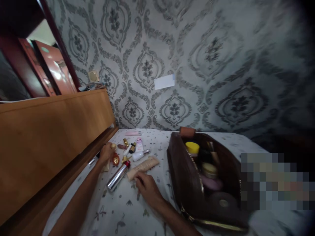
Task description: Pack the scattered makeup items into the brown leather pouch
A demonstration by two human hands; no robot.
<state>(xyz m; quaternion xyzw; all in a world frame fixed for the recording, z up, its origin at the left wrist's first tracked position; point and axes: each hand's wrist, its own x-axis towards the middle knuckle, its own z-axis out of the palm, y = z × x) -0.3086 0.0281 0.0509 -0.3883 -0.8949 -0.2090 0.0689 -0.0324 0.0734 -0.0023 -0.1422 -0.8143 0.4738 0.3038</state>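
Note:
My right hand (149, 188) pinches the near end of a beige squeeze tube (147, 165) lying on the patterned white sheet (128, 218). My left hand (106, 153) is closed at the far left of the cosmetics, by a small pale-topped item (113, 146); what its fingers hold is mostly hidden. Close to it lie an amber bottle with a gold front (115, 159) and a silver tube with a red collar (118, 176). A white tube with a silver cap (140, 155) and a pink-and-white tube (139, 144) lie beyond the beige one.
On the right, a brown bag (182, 183) stands unzipped, with a yellow-lidded jar (192, 148) and a gold-lidded jar (209, 170) inside. A wooden board (56, 127) borders the left. The patterned wall (167, 49) rises behind. A blurred patch covers the far right.

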